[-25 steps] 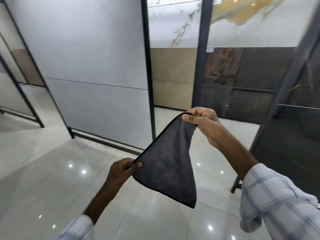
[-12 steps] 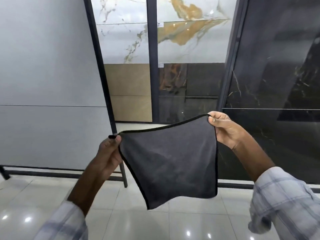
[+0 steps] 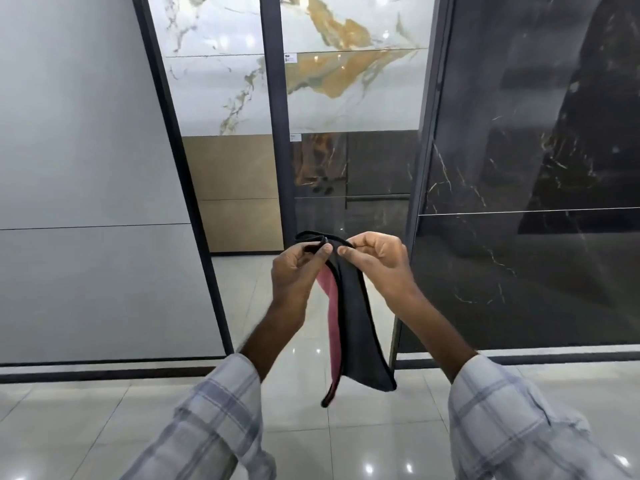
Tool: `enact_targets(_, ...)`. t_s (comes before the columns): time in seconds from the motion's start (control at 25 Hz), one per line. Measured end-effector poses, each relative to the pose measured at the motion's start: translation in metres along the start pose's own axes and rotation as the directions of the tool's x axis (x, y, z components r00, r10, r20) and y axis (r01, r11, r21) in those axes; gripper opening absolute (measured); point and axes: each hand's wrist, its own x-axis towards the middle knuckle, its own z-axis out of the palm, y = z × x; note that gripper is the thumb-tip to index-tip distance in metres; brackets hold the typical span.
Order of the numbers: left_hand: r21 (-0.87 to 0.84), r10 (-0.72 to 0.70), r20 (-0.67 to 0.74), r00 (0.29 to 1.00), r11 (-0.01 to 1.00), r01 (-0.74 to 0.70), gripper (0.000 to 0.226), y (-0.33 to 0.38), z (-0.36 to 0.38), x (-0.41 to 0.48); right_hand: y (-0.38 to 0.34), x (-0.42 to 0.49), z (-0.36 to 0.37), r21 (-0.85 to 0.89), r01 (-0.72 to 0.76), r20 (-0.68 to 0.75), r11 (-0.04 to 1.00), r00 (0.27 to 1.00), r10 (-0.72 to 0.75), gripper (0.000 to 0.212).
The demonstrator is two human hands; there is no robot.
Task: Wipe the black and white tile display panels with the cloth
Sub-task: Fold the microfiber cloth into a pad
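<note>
Cloth is in mid-air, doubled over at the top and hanging down between both hands. Its face is dark grey with black trim, and pink shows on the underside along its left edge. It touches neither panel.

Left hand: thumb and curled fingers pinch the top fold.
Right hand: fingers curled, thumb and forefinger pinch the same top edge just beside the left thumb.

Black panel stands right of the cloth, glossy with thin pale veins and one horizontal joint. White panel stands to the left, plain matt grey-white, also with one joint.

Between them and further back is a marble panel with gold veining, above tan and dark tiles and split by a dark post.

Floor is glossy pale tile with light spots. Plaid sleeves sit at the bottom edge.
</note>
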Motion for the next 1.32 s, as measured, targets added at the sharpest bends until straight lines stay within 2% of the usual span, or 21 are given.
enact_targets(0.12,0.079,0.040,-0.024,0.999,0.996,-0.038,0.016,-0.001,0.007,-0.002,-0.007,-0.003,0.008,-0.234,0.094,-0.008,0.968,0.995,-0.098,0.004)
enact_targets(0.2,0.180,0.022,0.070,0.997,0.983,-0.034,0.021,-0.001,0.008,-0.009,-0.009,-0.007,0.003,-0.281,0.093,0.022,0.955,0.996,-0.091,0.006)
enact_targets(0.32,0.274,0.058,0.305,0.951,0.950,-0.146,0.043,-0.005,0.012,-0.023,-0.015,-0.012,-0.011,-0.083,-0.041,0.088,0.996,0.995,0.049,0.012)
enact_targets(0.4,0.360,0.152,0.358,0.921,0.888,-0.286,0.054,-0.011,0.013,-0.028,-0.022,-0.013,-0.020,0.004,-0.142,0.146,0.990,0.979,0.140,0.016)
enact_targets(0.48,0.428,0.248,0.336,0.908,0.819,-0.382,0.056,-0.016,0.013,-0.031,-0.030,-0.015,-0.024,-0.022,-0.185,0.228,0.982,0.956,0.185,0.021)
enact_targets(0.6,0.478,0.366,0.287,0.885,0.746,-0.463,0.054,-0.014,0.020,-0.038,-0.046,-0.021,-0.025,-0.058,-0.172,0.287,0.983,0.941,0.181,0.023)
enact_targets(0.72,0.439,0.362,0.268,0.893,0.779,-0.448,0.060,-0.004,0.027,-0.044,-0.058,-0.026,-0.030,-0.094,-0.104,0.300,0.990,0.945,0.128,0.021)
enact_targets(0.84,0.337,0.332,0.198,0.922,0.861,-0.382,0.049,0.008,0.021,-0.044,-0.071,-0.027,-0.047,-0.050,-0.070,0.300,0.996,0.950,0.082,0.013)
enact_targets(0.92,0.337,0.359,0.233,0.904,0.842,-0.421,0.038,0.018,0.017,-0.044,-0.076,-0.024,-0.065,-0.031,-0.012,0.302,0.999,0.953,0.021,0.021)
enact_targets(0.96,0.337,0.361,0.266,0.894,0.834,-0.437,0.031,0.024,0.015,-0.044,-0.077,-0.022,-0.075,-0.109,0.029,0.341,0.994,0.940,0.009,0.031)
enact_targets(1.04,0.320,0.342,0.338,0.877,0.834,-0.449,0.023,0.036,0.012,-0.043,-0.076,-0.018,-0.091,-0.244,0.032,0.523,0.969,0.846,0.104,0.055)
enact_targets(1.08,0.314,0.334,0.367,0.868,0.834,-0.454,0.022,0.041,0.010,-0.041,-0.074,-0.016,-0.095,-0.275,-0.020,0.594,0.961,0.782,0.186,0.060)
enact_targets(1.12,0.321,0.332,0.384,0.862,0.827,-0.462,0.022,0.046,0.008,-0.038,-0.071,-0.016,-0.097,-0.308,-0.065,0.629,0.949,0.735,0.254,0.059)
enact_targets(1.16,0.333,0.335,0.392,0.857,0.816,-0.472,0.021,0.049,0.006,-0.036,-0.065,-0.015,-0.098,-0.355,-0.072,0.626,0.932,0.722,0.294,0.054)
enact_targets(1.24,0.350,0.345,0.377,0.860,0.806,-0.477,0.019,0.055,0.002,-0.036,-0.059,-0.015,-0.101,-0.537,0.034,0.570,0.843,0.751,0.333,0.035)
enact_targets(1.28,0.353,0.342,0.350,0.872,0.814,-0.462,0.017,0.056,-0.002,-0.035,-0.059,-0.017,-0.102,-0.582,0.059,0.553,0.811,0.760,0.341,0.029)
enact_targets(1.32,0.357,0.332,0.312,0.890,0.828,-0.434,0.015,0.057,-0.005,-0.035,-0.059,-0.018,-0.104,-0.533,0.042,0.567,0.845,0.759,0.320,0.029)
